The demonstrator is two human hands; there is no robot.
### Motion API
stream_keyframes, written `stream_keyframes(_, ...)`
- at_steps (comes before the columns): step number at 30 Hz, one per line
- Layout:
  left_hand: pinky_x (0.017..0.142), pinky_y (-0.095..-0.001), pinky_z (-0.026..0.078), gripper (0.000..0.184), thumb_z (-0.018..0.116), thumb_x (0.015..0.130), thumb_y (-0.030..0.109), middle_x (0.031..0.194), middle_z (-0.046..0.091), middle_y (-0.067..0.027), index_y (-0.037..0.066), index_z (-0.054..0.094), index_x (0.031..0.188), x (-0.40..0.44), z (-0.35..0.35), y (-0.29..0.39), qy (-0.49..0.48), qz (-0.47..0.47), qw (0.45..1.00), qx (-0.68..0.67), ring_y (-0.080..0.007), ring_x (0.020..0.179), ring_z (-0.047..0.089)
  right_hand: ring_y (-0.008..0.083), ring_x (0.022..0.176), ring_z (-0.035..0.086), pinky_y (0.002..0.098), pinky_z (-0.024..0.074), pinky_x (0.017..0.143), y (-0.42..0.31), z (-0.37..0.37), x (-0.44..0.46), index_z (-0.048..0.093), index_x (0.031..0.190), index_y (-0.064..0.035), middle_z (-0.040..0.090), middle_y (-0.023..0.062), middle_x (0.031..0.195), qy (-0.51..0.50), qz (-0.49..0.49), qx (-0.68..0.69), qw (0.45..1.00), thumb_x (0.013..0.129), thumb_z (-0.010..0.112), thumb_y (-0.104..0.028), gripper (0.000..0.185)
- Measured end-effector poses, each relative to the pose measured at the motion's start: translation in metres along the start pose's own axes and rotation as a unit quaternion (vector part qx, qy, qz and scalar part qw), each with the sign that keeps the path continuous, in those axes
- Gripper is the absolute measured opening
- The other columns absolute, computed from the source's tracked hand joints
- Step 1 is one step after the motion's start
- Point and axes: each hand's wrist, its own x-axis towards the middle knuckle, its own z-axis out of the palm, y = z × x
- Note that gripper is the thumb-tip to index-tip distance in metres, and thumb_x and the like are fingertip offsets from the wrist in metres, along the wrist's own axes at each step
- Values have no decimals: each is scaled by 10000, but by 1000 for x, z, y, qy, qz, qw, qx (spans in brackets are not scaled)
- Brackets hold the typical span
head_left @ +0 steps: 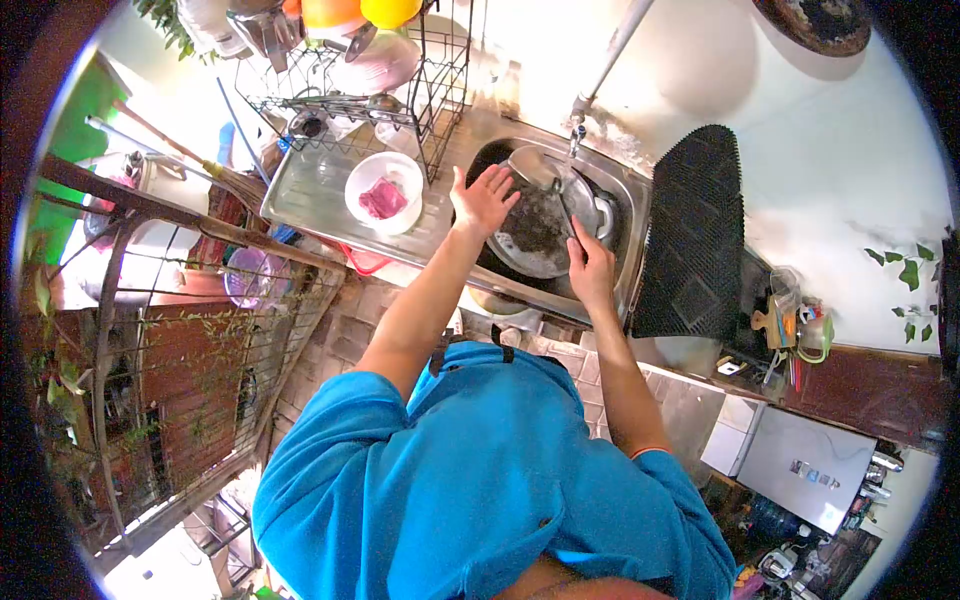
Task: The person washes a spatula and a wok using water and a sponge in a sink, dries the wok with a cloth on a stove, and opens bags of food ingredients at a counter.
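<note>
The right hand [592, 268] grips the slim dark handle of a dull grey metal saucepan [532, 166] in the sink [637, 200] near the tap [578, 128], the left hand [487, 202] spread wide beside it.

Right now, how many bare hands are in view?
2: bare left hand, open, palm up, at the left edge of the rectangular stainless-steel sink; bare right hand, closed around a slim dark handle.
</note>
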Motion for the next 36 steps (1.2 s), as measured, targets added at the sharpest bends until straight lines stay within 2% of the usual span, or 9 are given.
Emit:
stream_keyframes(3, 1086, -501, 151, 959, 304, 827, 726, 1473, 197, -176, -3, 147, 1429, -7, 10, -4, -22, -6, 999, -33, -311, 1356, 180, 381, 715, 608, 442, 468, 655, 14, 0, -4, 584, 1197, -100, 619, 228, 851, -182, 57, -108, 976, 850, 583, -157, 353)
stream_keyframes(11, 1041, -552, 222, 949, 287, 816, 746, 1431, 299, -151, 15, 233, 1418, -10, 6, -10, -21, 16, 999, -31, -320, 1298, 304, 388, 684, 597, 450, 464, 633, 3, 0, -9, 589, 1196, -110, 605, 243, 773, 46, 6, 5, 999, 835, 603, -151, 364)
stream_keyframes(15, 1034, -537, 240, 893, 324, 835, 708, 1441, 292, -114, 37, 258, 1420, -16, 11, -11, 0, 34, 999, 8, -312, 1275, 329, 374, 835, 611, 436, 468, 737, 28, -1, -19, 547, 1237, -80, 621, 233, 933, -200, 53, -118, 971, 839, 609, -164, 412)
stream_keyframes(17, 1071, -536, 168, 883, 341, 837, 694, 1479, 221, -122, 54, 221, 1434, -10, -9, -12, -35, 44, 998, 7, -311, 1353, 213, 322, 608, 579, 384, 440, 589, 34, -1, -23, 566, 1208, -52, 620, 207, 747, -34, -102, -39, 993, 847, 596, -110, 367)
stream_keyframes(21, 1100, -520, -8, 913, 370, 825, 687, 1531, 59, -123, 68, 131, 1452, -30, -6, -15, -2, 63, 998, -7, -285, 1411, -60, 243, 608, 545, 340, 437, 610, 13, -7, -31, 564, 1213, -48, 614, 196, 772, 17, -45, 19, 999, 861, 578, -106, 357)
stream_keyframes(24, 980, -507, 301, 898, 450, 773, 716, 1350, 403, -73, 99, 308, 1409, -41, 0, -20, 3, 81, 996, -28, -258, 1140, 409, 316, 709, 602, 371, 465, 676, 12, -11, -40, 572, 1206, -57, 639, 202, 844, -95, -45, 10, 994, 851, 584, -105, 359)
stream_keyframes(27, 890, -508, 386, 876, 373, 817, 694, 1416, 317, -85, 93, 208, 1434, -56, 5, -17, 35, 94, 994, 35, -253, 976, 507, 375, 798, 618, 402, 482, 725, 15, -12, -45, 580, 1194, -63, 645, 201, 891, -165, -42, 23, 985, 841, 599, -114, 357)
stream_keyframes(31, 852, -462, 421, 601, 421, 870, 588, 1230, 506, -29, 120, 454, 1247, -86, 17, -21, -30, 96, 994, -43, -248, 987, 535, 275, 806, 651, 336, 485, 718, 5, -9, -51, 599, 1137, -16, 658, 197, 922, -102, -69, 94, 988, 858, 573, -106, 295)
stream_keyframes(36, 1014, -400, 346, 421, 489, 935, 228, 1234, 518, -72, 67, 394, 1313, -130, 48, -40, -170, 48, 895, 409, -210, 1158, 466, 73, 572, 495, 232, 413, 541, 18, 16, -51, 569, 1143, -11, 605, 61, 728, -132, 35, 260, 956, 932, 485, -122, 252)
